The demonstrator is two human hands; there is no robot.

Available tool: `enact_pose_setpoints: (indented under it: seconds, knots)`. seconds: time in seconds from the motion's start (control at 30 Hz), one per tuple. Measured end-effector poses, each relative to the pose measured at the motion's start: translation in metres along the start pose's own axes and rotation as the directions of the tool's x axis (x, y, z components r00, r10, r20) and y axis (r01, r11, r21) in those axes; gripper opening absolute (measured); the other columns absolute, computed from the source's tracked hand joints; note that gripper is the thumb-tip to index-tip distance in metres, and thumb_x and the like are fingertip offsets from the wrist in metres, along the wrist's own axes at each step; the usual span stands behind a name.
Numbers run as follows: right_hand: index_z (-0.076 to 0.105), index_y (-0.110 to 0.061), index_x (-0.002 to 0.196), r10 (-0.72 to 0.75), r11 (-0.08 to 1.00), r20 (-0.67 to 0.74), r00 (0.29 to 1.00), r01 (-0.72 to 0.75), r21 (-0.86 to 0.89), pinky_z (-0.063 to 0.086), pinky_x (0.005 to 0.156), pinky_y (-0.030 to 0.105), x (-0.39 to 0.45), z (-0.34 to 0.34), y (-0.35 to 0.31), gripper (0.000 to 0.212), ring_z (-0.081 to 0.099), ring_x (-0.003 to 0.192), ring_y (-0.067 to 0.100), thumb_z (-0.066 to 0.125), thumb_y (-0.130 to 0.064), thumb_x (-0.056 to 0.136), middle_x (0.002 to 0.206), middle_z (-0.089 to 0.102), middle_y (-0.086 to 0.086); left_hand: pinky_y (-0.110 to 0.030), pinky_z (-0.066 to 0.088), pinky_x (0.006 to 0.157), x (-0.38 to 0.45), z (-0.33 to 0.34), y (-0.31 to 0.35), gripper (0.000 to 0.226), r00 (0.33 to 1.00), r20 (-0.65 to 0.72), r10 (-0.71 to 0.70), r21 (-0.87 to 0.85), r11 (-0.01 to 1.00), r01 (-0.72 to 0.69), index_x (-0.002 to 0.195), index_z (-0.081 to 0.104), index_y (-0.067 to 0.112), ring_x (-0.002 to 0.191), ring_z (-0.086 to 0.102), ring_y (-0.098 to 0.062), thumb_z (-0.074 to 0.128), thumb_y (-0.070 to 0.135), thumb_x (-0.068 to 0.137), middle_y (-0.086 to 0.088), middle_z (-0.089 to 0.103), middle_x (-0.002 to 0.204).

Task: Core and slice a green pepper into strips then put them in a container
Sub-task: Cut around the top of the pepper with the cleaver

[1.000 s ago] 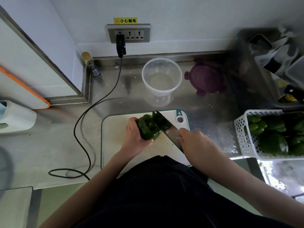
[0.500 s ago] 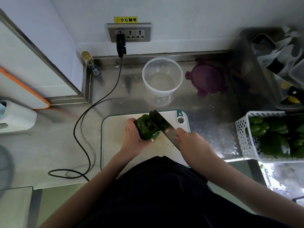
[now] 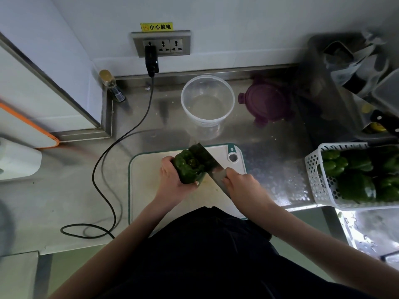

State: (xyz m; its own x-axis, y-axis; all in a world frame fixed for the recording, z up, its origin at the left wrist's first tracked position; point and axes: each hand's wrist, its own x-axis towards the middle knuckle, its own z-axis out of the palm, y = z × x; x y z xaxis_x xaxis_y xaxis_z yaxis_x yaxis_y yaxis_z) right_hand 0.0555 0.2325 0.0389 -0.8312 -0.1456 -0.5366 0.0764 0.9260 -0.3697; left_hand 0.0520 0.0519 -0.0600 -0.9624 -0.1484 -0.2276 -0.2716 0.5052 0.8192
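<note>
A dark green pepper stands on the white cutting board. My left hand grips it from the left side. My right hand holds a cleaver by its handle. The broad blade slants from the hand up and left and lies against the pepper's right side. A clear round plastic container stands open and hollow just behind the board.
A purple lid lies right of the container. A white perforated basket of green peppers sits at the right counter edge. A black cable runs from the wall socket down the left. A small bottle stands in the back corner.
The blade has slid left and further onto the pepper's right side. My left hand keeps its hold; the pepper has barely shifted.
</note>
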Motion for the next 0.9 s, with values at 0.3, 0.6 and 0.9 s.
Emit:
enact_pose_setpoints:
  seconds: [0.3, 0.6, 0.9]
  knots:
    - [0.037, -0.016, 0.089, -0.037, 0.999, -0.002, 0.999, 0.037, -0.032, 0.046, 0.057, 0.037, 0.011, -0.007, -0.001, 0.012, 0.054, 0.069, 0.031, 0.034, -0.015, 0.101, 0.079, 0.054, 0.012, -0.029, 0.038, 0.079, 0.001, 0.000, 0.001, 0.087, 1.000, 0.001, -0.016, -0.022, 1.000, 0.016, 0.117, 0.028, 0.006, 0.104, 0.041, -0.020, 0.084, 0.025, 0.053, -0.005, 0.035, 0.110]
    - [0.039, -0.017, 0.082, -0.118, 0.991, 0.043, 0.992, 0.120, -0.066, 0.035, 0.052, 0.029, 0.010, -0.043, -0.004, 0.022, 0.045, 0.061, 0.019, 0.035, -0.027, 0.101, 0.070, 0.042, 0.000, -0.039, 0.046, 0.084, -0.008, -0.002, 0.003, 0.084, 0.998, -0.058, 0.020, 0.005, 1.000, -0.020, 0.110, 0.030, 0.015, 0.102, 0.044, -0.022, 0.089, 0.018, 0.051, -0.002, 0.037, 0.107]
    - [0.031, -0.022, 0.066, -0.045, 0.999, -0.059, 0.997, 0.044, -0.013, 0.031, 0.048, 0.029, -0.010, -0.052, 0.004, 0.036, 0.043, 0.055, 0.017, 0.037, -0.026, 0.101, 0.067, 0.049, 0.003, -0.043, 0.039, 0.095, -0.031, -0.016, -0.002, 0.108, 0.996, 0.062, 0.068, 0.157, 0.985, -0.077, 0.145, 0.019, 0.018, 0.110, 0.043, -0.032, 0.080, 0.051, 0.062, -0.003, 0.031, 0.115]
